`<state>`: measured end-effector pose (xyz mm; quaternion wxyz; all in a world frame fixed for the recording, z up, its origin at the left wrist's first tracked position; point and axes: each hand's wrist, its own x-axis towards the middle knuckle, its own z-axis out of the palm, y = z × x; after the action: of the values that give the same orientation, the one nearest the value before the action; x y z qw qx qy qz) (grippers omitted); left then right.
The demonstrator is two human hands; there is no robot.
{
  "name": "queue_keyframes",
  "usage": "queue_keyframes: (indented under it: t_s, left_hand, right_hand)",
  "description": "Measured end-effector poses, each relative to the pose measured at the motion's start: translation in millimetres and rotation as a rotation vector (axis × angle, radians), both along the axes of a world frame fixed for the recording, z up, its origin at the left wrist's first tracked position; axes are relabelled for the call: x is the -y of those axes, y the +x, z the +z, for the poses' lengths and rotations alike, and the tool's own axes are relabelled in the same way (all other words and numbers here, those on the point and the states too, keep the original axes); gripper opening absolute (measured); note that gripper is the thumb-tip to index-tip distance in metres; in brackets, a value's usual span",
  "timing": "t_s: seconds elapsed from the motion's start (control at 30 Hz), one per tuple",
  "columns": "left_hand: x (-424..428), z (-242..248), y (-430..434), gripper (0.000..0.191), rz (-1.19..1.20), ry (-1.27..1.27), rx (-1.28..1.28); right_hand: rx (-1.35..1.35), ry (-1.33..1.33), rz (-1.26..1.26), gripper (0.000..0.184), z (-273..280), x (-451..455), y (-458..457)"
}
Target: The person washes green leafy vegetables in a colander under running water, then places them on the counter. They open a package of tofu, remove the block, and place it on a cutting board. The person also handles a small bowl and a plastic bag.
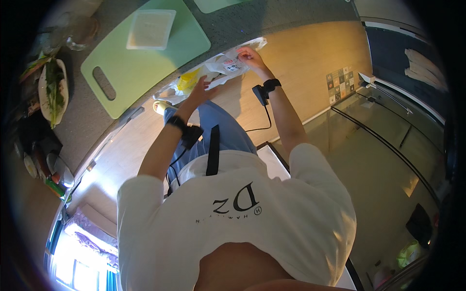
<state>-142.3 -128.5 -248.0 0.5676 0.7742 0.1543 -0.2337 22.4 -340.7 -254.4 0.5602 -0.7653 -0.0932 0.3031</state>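
A white translucent plastic bag [222, 69] with printed writing spreads along the edge of the grey countertop, above the floor. Something yellow [188, 80] shows through its left part. My right hand [250, 57] is at the bag's right end, fingers curled in on its plastic. Lower and to the left, my left hand [201, 91] is against the bag's near side; its grip is partly hidden. Beyond the bag lies a green cutting board [145, 74] with a cut-out handle. A pale translucent square container or lid [151, 30] rests on the board.
Left on the grey countertop [85, 127] are an oval dish [63, 83] of leafy greens and a black knife holder [40, 132] with utensils. Another green board [218, 4] is partly visible at the top. A glossy glass-like panel [364, 156] stands at right. Both wrists carry cabled black devices.
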Motion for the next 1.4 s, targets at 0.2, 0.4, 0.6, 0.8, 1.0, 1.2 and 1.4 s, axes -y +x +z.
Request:
queue_keyframes:
  t_s: [0.2, 0.4, 0.6, 0.8, 1.0, 1.2, 1.4]
  left_hand:
    - [39.9, -88.9, 52.8, 0.036, 0.347, -0.102, -0.163]
    - [37.1, -64.2, 37.8, 0.031, 0.416, 0.089, 0.056]
    - [25.0, -27.8, -2.5, 0.037, 0.219, 0.214, 0.436]
    - [15.3, 0.8, -30.4, 0.016, -0.035, 0.320, 0.589]
    - [0.1, 31.1, -39.0, 0.016, 0.086, 0.392, 0.576]
    - [-9.0, 116.0, -30.7, 0.016, 0.159, 0.193, 0.642]
    - [-31.9, 248.4, -16.8, 0.009, 0.382, -0.093, 0.371]
  right_hand:
    - [-0.033, 0.040, 0.029, 0.026, 19.7, -4.7, 5.0]
    - [0.269, -0.264, 0.032, 0.032, 18.7, -8.5, -1.5]
    - [0.484, -0.481, 0.219, 0.032, -15.9, -21.6, -20.7]
    - [0.289, -0.465, 0.466, 0.033, -34.5, -35.0, -15.9]
    - [-0.098, -0.629, 0.391, 0.040, -53.8, -49.3, 0.5]
    - [-0.365, -0.137, 0.229, 0.051, -1.0, -24.1, -26.6]
    - [-0.601, 0.201, 0.053, 0.049, 130.9, -10.3, -70.1]
